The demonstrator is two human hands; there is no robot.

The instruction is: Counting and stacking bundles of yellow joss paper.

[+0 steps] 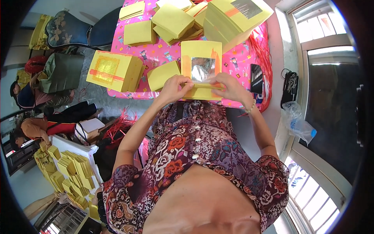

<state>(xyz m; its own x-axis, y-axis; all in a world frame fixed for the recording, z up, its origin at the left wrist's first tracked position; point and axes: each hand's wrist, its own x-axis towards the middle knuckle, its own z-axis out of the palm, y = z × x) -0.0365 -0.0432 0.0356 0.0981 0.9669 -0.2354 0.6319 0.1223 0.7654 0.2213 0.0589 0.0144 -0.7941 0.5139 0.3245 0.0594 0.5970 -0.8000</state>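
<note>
A sheet of yellow paper lies at the near edge of the counter, straight in front of the person, and appears only partway worked: a narrow raised fold or roll crosses it near its lower end, while the part beyond lies flat. The left hand pinches one end of that ridge between thumb and fingers; the right hand has its thumb and fingers closed on the other end. Whether the yellow strip nearer the body belongs to the same sheet or to one beneath cannot be told. What seems left on this piece is the flat stretch with the shiny silver square, crinkled like foil and edged with smeared orange. Around it, plenty of paper looks flat and unworked: a thick, square-cornered block with a textured gold panel and a red-orange band, a small low stack just beside the left hand, and a big block with another silvery patch at the far right. The paper looks matt and fairly stiff; the pink printed cover under it is smooth and glossy, and thin red strands hang in a loose bundle at the right edge.
</note>
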